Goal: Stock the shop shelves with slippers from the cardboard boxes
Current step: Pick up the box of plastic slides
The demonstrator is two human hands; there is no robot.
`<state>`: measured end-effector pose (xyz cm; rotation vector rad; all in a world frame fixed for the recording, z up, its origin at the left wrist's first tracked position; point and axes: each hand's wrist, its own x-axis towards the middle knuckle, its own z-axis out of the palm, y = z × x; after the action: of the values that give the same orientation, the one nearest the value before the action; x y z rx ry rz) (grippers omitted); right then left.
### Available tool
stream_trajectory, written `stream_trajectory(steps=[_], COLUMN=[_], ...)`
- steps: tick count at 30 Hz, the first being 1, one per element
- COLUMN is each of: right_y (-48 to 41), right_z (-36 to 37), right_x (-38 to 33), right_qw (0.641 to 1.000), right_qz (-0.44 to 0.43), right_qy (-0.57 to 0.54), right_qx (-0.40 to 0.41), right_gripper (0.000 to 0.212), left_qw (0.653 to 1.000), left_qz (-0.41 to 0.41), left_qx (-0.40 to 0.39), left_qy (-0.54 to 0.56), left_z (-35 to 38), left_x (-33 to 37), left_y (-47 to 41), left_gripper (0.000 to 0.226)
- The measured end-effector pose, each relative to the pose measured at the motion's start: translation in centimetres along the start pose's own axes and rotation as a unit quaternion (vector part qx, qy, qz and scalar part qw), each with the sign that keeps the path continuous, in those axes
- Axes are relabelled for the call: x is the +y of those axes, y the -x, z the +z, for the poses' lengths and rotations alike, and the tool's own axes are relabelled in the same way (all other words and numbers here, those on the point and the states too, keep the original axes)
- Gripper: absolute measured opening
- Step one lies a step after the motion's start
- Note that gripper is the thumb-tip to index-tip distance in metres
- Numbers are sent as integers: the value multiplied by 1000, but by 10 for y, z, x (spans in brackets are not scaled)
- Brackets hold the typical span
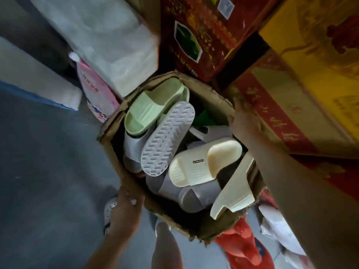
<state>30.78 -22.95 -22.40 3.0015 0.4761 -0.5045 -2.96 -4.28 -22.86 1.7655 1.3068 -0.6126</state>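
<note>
Left grip (130,199) and right grip (240,123) bare. Forearms bare right to the frame edge. Bare lower leg (167,247) at bottom centre. One foot in a pale grey clog (109,210): rounded toe, upper dotted with small round holes, a darker bit at the heel end. Pale sliver at the leg's foot end, too blurred to identify.

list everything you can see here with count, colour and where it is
cardboard box: one, brown, torn, centre
green slippers: at least two, pale green, box's far end
sole-up slipper: one, pale grey, box middle
cream slippers: two, box's right side
grey slippers: count unclear, underneath
cartons: several, red and yellow, right
white sacks: two, left
pink packet: one, left of box
red bag: one, bottom right
clog: one, white, on foot
left hand: grips box's near-left edge
right hand: grips far-right rim
</note>
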Motion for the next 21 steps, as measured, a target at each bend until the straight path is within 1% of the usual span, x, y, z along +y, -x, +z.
stream_trajectory(steps=[2, 4, 6, 9, 12, 15, 18, 19, 21], right_y=[-21, -38, -47, -45, -27, 2, 39, 52, 77], right_z=[13, 25, 33, 35, 27, 20, 10, 4, -10], right_x=[2, 2, -1, -6, -8, -2, -4, -9, -22], right_qw=[1000, 999, 1000, 998, 997, 998, 996, 996, 997], right_qz=[-7, -2, -2, -52, -76, -68, -76, -76, -76], right_qy=[1, -15, -12, 21, 30, 7, -37, -39, -32], right_qx=[-28, -44, -29, -4, 15, 14, 0, -5, 0], right_gripper=[58, 50, 46, 33, 30, 30, 28, 27, 28], left_qw=[1000, 998, 996, 992, 987, 984, 986, 986, 986], left_qz=[-13, -29, -40, -41, -39, -44, -38, -38, -39], left_qx=[24, 56, 84, 110, 134, 142, 139, 136, 133], left_qy=[7, 5, 16, 38, 74, 100, 86, 87, 93], left_z=[18, 32, 37, 34, 29, 12, -20, -33, -58], left_x=[1, 4, 11, 14, 6, -11, -33, -42, -61], left_y=[-1, -3, -1, 4, 6, 9, 20, 24, 35], left_gripper=[50, 48, 45, 30, 24, 27, 29, 31, 44])
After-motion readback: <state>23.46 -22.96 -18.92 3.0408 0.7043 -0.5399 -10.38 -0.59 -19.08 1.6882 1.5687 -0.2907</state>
